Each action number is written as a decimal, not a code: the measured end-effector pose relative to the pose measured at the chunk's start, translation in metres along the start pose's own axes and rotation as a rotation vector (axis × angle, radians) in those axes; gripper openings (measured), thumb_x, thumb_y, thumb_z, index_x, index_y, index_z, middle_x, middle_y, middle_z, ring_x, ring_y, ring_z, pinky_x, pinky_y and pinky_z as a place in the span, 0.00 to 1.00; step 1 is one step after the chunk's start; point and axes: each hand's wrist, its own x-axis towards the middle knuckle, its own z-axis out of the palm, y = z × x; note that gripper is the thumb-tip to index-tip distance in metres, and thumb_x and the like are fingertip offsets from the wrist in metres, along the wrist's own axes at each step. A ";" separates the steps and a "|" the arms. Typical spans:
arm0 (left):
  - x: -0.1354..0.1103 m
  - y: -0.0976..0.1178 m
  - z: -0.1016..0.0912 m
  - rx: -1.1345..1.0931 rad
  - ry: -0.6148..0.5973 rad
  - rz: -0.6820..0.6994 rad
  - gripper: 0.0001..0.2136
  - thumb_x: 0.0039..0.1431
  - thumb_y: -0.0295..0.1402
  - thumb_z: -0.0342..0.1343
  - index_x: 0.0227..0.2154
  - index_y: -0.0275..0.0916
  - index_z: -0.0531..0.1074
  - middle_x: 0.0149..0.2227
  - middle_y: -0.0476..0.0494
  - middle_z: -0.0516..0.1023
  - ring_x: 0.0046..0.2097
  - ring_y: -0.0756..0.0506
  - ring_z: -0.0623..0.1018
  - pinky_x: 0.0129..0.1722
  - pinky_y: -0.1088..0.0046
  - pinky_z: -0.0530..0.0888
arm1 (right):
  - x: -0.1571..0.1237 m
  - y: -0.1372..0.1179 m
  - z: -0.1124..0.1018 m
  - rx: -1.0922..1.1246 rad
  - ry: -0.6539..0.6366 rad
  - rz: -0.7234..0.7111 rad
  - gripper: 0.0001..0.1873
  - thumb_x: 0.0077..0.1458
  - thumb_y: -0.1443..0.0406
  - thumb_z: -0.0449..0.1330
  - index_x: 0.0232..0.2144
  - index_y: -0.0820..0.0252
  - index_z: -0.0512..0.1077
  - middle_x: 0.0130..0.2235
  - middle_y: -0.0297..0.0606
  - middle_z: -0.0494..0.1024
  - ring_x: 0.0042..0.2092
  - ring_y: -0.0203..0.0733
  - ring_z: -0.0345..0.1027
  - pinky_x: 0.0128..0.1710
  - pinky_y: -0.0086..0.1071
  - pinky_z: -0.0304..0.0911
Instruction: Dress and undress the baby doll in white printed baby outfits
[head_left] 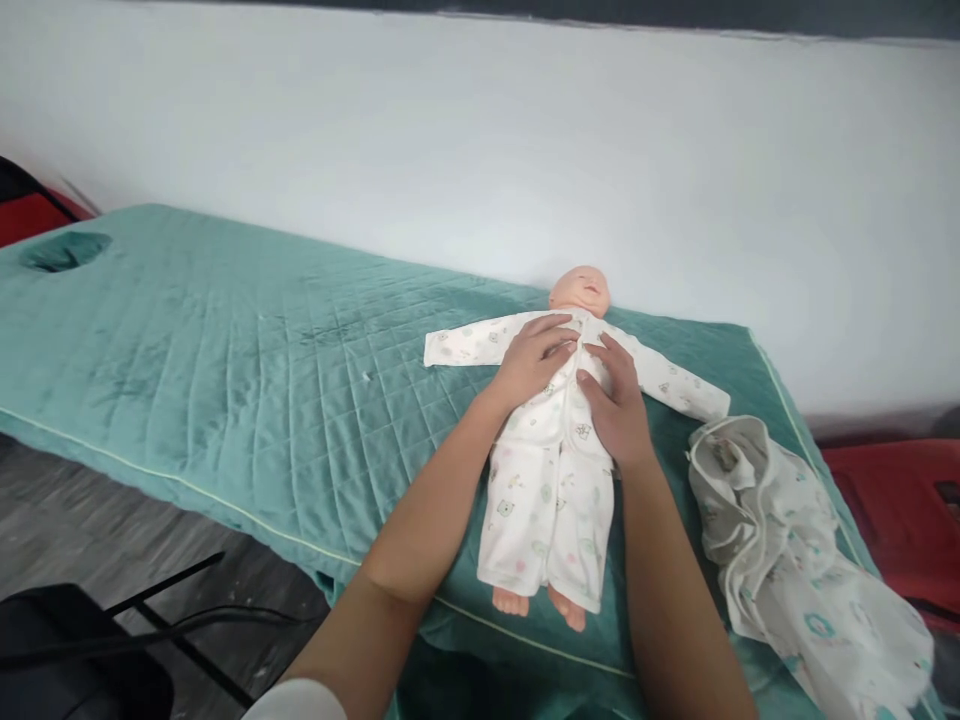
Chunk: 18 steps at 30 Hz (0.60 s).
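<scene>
A baby doll [581, 292] lies on its back on a green quilted bed, its head near the wall and its bare feet toward me. It wears a white printed long-sleeved top [559, 410] and matching trousers [517, 515], with both sleeves stretched out sideways. My left hand [534, 358] rests on the left part of the chest, fingers extended toward the front opening. On the other side of that opening, my right hand [619, 405] touches the top with fingers spread and thumb apart. Neither hand visibly grips the cloth.
A crumpled white printed cloth [795, 560] lies on the bed's right end. The green bed [247, 350] runs left along the white wall [450, 140]. Red chairs [896, 510] stand past its ends. A black object [82, 650] with thin bars is at lower left.
</scene>
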 end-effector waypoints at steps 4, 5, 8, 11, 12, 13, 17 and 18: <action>0.000 -0.001 0.000 -0.021 0.003 -0.007 0.10 0.66 0.36 0.54 0.44 0.44 0.78 0.61 0.45 0.73 0.64 0.44 0.69 0.67 0.61 0.64 | 0.001 -0.002 0.000 -0.002 0.008 0.015 0.17 0.62 0.58 0.60 0.53 0.47 0.72 0.65 0.39 0.65 0.68 0.47 0.56 0.69 0.52 0.50; 0.000 -0.001 0.000 -0.026 0.006 -0.006 0.10 0.66 0.36 0.55 0.44 0.44 0.78 0.61 0.45 0.73 0.64 0.44 0.69 0.67 0.61 0.64 | 0.002 -0.002 0.000 0.000 0.005 0.022 0.16 0.62 0.58 0.60 0.53 0.47 0.72 0.65 0.39 0.65 0.68 0.47 0.56 0.69 0.52 0.50; -0.001 0.000 0.000 -0.032 0.015 -0.005 0.10 0.65 0.37 0.55 0.44 0.43 0.79 0.61 0.44 0.73 0.64 0.44 0.69 0.67 0.61 0.64 | 0.002 -0.002 0.000 0.011 0.001 0.041 0.16 0.62 0.58 0.60 0.52 0.47 0.73 0.65 0.39 0.65 0.68 0.47 0.56 0.69 0.53 0.50; -0.001 0.001 0.000 -0.033 0.012 -0.016 0.10 0.65 0.37 0.56 0.44 0.44 0.79 0.61 0.45 0.73 0.64 0.43 0.69 0.67 0.61 0.64 | 0.002 -0.003 -0.001 0.016 -0.007 0.048 0.16 0.62 0.58 0.60 0.52 0.47 0.73 0.66 0.38 0.65 0.68 0.47 0.56 0.69 0.52 0.49; -0.001 0.001 0.000 -0.032 0.010 -0.019 0.10 0.65 0.36 0.55 0.44 0.44 0.78 0.61 0.45 0.73 0.64 0.43 0.69 0.67 0.61 0.64 | 0.002 -0.004 -0.001 0.019 -0.005 0.046 0.16 0.62 0.58 0.60 0.52 0.47 0.73 0.66 0.38 0.65 0.68 0.47 0.56 0.69 0.52 0.49; -0.001 0.001 0.000 -0.030 0.008 -0.021 0.10 0.65 0.36 0.55 0.45 0.44 0.78 0.61 0.45 0.73 0.64 0.43 0.68 0.67 0.60 0.64 | 0.001 -0.005 0.000 0.025 0.005 0.040 0.16 0.62 0.59 0.60 0.52 0.47 0.73 0.66 0.38 0.65 0.68 0.47 0.56 0.69 0.52 0.50; -0.002 0.001 0.001 -0.011 0.006 -0.008 0.11 0.66 0.36 0.53 0.47 0.44 0.77 0.62 0.45 0.72 0.64 0.43 0.68 0.67 0.61 0.63 | 0.000 -0.007 0.000 0.059 0.069 -0.013 0.15 0.63 0.60 0.59 0.51 0.47 0.75 0.63 0.38 0.67 0.66 0.46 0.60 0.68 0.50 0.55; -0.001 0.001 0.001 -0.007 0.006 -0.002 0.11 0.66 0.36 0.53 0.47 0.44 0.77 0.62 0.45 0.72 0.64 0.43 0.68 0.67 0.61 0.63 | 0.000 -0.008 0.000 0.055 0.067 -0.018 0.14 0.63 0.60 0.59 0.51 0.47 0.75 0.63 0.38 0.67 0.65 0.46 0.60 0.67 0.50 0.55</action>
